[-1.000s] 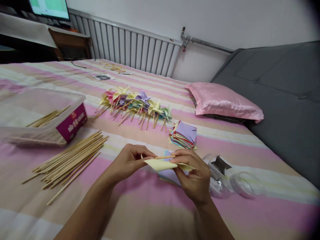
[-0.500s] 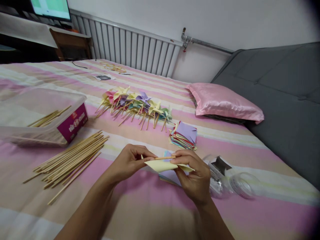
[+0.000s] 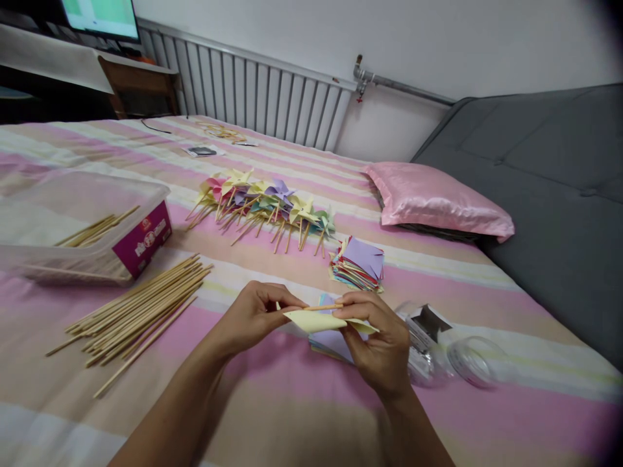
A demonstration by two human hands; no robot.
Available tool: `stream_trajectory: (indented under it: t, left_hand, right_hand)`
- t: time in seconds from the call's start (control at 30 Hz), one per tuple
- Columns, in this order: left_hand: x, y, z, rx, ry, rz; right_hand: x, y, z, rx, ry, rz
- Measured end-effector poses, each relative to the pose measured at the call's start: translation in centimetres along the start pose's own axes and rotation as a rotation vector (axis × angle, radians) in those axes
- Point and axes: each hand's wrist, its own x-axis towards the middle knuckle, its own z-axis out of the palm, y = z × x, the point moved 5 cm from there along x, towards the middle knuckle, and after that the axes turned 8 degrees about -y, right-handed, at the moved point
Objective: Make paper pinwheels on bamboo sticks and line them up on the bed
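Observation:
Between my two hands is a pale yellow paper pinwheel [image 3: 316, 322] with a short wooden stick [image 3: 322, 307] lying along its upper side. My left hand [image 3: 257, 312] pinches the stick's left end, thumb and fingers pressed together. The fingers of my right hand [image 3: 377, 334] close on the paper and the stick's right end, thumb below. Under them, partly hidden, lies a stack of lilac and blue paper sheets [image 3: 331, 344]. Just beyond is a taller pile of cut coloured paper squares [image 3: 360, 259]. Finished-looking paper pinwheels on sticks [image 3: 272, 201] lie in a row farther back.
On the left, loose wooden sticks [image 3: 141, 311] lie beside a clear plastic box [image 3: 87, 188] holding more sticks. To the right are a small open carton [image 3: 428, 321] and a round clear plastic container [image 3: 474, 360]. A pink pillow [image 3: 438, 198] rests near the grey headboard [image 3: 549, 168].

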Motion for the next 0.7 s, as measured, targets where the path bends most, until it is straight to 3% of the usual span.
stream_trajectory:
  t: [0.4,0.7]
  left_hand:
    - [0.0,0.0,0.4,-0.005,-0.029,-0.004]
    - [0.3,-0.5,0.7,0.056,-0.063,-0.021]
  right_hand:
    - [0.0,0.1,-0.1,0.004,0.04,-0.058]
    - [-0.7,1.2,-0.2,-0.045,0.138,0.058]
